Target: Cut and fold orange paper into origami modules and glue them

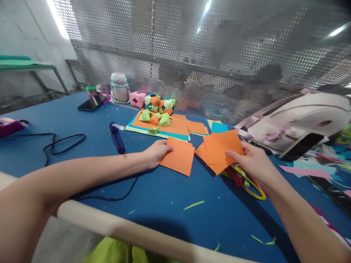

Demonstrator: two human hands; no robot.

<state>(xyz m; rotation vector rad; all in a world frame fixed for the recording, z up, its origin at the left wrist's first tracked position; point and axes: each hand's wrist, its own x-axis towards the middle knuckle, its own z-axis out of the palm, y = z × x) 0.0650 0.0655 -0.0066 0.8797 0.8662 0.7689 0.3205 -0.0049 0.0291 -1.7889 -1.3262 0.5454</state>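
Observation:
My left hand [157, 153] pinches the left edge of an orange paper square [179, 157], thumb on top, just above the blue table. A second sheet's edge peeks out behind it. In my right hand [251, 159] are several orange paper squares [219, 148], fanned unevenly, with the thumb pressed on the top one. Under that hand lie scissors with yellow handle loops [259, 191], their blades hidden by paper and fingers. Behind both hands is a stack of coloured paper sheets [179, 124] bearing folded green and orange paper pieces [164, 119].
At the back stand a lidded bottle [120, 87], a pink paper box [137, 99] and paper balls [159, 104]. A blue glue gun [117, 138] with a black cord [109, 199] lies left. A pale backpack [298, 117] and paper scraps [307, 171] fill the right.

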